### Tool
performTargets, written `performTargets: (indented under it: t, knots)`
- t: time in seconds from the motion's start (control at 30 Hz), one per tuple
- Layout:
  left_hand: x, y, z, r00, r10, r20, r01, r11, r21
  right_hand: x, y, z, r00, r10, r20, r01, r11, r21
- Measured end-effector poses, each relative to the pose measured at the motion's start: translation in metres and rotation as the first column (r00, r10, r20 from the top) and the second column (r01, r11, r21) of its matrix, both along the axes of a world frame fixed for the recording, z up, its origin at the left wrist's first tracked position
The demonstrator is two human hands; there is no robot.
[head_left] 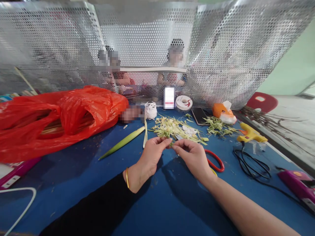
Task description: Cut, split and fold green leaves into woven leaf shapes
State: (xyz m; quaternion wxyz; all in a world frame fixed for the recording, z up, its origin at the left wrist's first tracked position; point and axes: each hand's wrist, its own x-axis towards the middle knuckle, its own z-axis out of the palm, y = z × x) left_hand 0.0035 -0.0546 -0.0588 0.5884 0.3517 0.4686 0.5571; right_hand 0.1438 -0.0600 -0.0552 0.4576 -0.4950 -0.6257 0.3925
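Note:
My left hand [152, 154] and my right hand [194, 157] meet over the middle of the blue table [152, 209]. Both have thumb and forefinger pinched on a small green plant piece [171, 144], mostly covered by the fingertips. Just beyond them spreads a pile of pale green and yellowish plant scraps [169, 126]. A red loop handle [218, 161], yellow on its inner side, pokes out from behind my right hand; the rest of that tool is hidden. To the left of my left hand lies a long green pointed leaf [123, 141].
A red plastic bag [103, 101] fills the left. White string [150, 110], a ribbon spool [183, 103], a phone [199, 115] and a tissue pack [223, 112] stand behind. At right are a yellow glue gun [251, 133], its black cord and a purple box [296, 183]. Perforated sheeting [147, 36] hangs behind.

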Motion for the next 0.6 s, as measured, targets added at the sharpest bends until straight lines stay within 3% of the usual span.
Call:
performTargets:
  t: [0.1, 0.33, 0.6]
  knots:
    - [0.0019, -0.0014, 0.0018, 1.0, 0.017, 0.025, -0.016, 1.0, -0.012, -0.0015, -0.0007, -0.0003, 1.0, -0.012, -0.006, 0.012, 0.999, -0.03]
    - [0.0021, -0.0009, 0.0011, 1.0, 0.026, 0.003, -0.026, 0.999, 0.046, -0.0035, 0.0011, -0.0039, 0.972, 0.023, -0.233, -0.065, 0.982, -0.177]
    - [0.0031, -0.0011, 0.0022, 0.995, 0.029, -0.092, -0.019, 0.993, 0.116, -0.0007, 0.0014, -0.0042, 0.998, 0.033, -0.06, -0.035, 0.999, -0.041]
